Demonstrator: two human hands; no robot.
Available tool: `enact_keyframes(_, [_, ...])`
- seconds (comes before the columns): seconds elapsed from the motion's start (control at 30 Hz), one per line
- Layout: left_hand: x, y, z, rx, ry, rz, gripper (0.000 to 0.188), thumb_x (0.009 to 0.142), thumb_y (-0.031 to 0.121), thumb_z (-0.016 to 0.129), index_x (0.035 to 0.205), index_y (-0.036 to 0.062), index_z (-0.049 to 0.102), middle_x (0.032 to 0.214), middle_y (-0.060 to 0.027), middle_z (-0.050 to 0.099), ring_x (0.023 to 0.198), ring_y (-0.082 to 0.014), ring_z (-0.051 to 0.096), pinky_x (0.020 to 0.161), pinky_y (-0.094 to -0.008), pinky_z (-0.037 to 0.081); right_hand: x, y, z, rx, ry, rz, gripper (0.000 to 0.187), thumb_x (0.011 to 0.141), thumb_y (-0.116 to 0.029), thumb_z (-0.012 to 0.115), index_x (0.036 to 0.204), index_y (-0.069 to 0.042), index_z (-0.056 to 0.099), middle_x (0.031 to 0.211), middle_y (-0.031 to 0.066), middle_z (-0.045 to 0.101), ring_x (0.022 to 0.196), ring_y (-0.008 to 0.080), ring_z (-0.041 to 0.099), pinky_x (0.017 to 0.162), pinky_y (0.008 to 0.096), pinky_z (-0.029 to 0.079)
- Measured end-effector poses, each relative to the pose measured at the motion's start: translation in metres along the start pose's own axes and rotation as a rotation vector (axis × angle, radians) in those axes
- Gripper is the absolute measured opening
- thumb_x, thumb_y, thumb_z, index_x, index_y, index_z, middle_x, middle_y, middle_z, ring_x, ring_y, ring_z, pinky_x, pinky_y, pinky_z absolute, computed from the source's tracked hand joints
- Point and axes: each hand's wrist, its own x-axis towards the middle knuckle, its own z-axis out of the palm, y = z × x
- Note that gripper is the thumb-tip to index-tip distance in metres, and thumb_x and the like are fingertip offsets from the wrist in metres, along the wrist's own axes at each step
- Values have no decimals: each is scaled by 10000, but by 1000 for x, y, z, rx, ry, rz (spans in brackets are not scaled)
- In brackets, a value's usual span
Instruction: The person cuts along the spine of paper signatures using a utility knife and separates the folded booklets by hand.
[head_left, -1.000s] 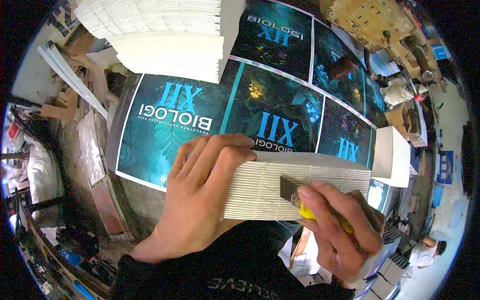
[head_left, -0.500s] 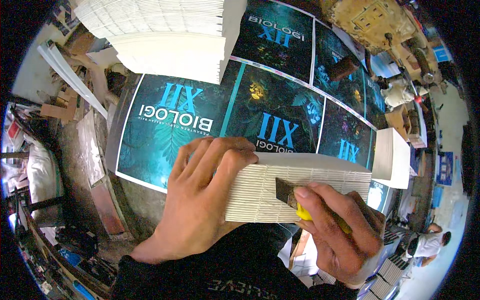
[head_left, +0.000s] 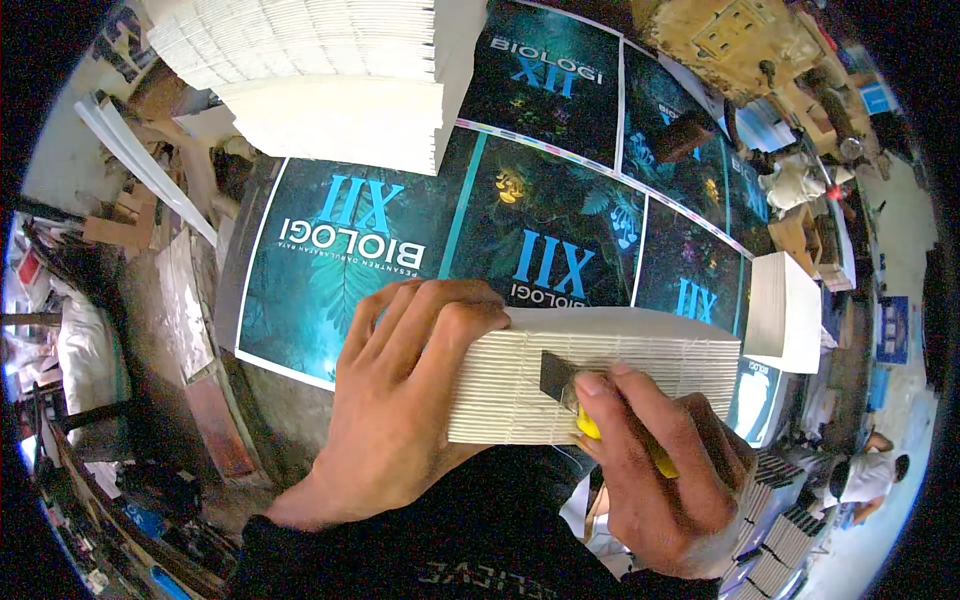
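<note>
A thick block of folded, stitched paper sections (head_left: pixel 640 350) stands with its ridged spine side facing me. My left hand (head_left: pixel 405 375) grips its left end, with the fingers over the top edge and the thumb hidden. In my right hand (head_left: pixel 665 455) is a yellow utility knife (head_left: pixel 588 426), wrapped by the fingers. The knife's dark, wide blade (head_left: pixel 558 376) lies against the spine, near its middle. Beneath and beyond the block, dark teal printed cover sheets (head_left: pixel 340 270) cover the work surface.
A tall stack of white folded sections (head_left: pixel 340 120) rises at the far left of the sheets. Another white paper block (head_left: pixel 785 315) stands to the right. At the lower right, a person in white (head_left: pixel 868 475) is near rows of stacked books (head_left: pixel 785 550). A long pale strip (head_left: pixel 145 165) leans at the left.
My right hand and the knife have shifted slightly left along the spine. My left hand keeps its hold on the paper block, which has barely moved.
</note>
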Motion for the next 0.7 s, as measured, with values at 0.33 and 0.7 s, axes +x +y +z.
enact_keyframes(0.33, [0, 0, 6, 71, 17, -11, 693, 617, 237, 894, 1188, 62, 541, 1192, -123, 606, 1126, -353, 593, 983, -472, 435, -62, 80, 24, -433, 619, 544, 330, 987, -71, 639, 1310, -20, 690, 1231, 147, 721, 1052, 294, 696, 927, 386, 555])
enact_keyframes(0.7, [0, 3, 5, -75, -7, -92, 826, 648, 195, 919, 1346, 57, 500, 1293, -148, 587, 1200, -359, 572, 1038, -485, 432, -58, 97, 48, 297, 589, 890, 383, 928, -25, 685, 1303, -102, 708, 1036, 135, 739, 952, 250, 704, 851, 367, 548])
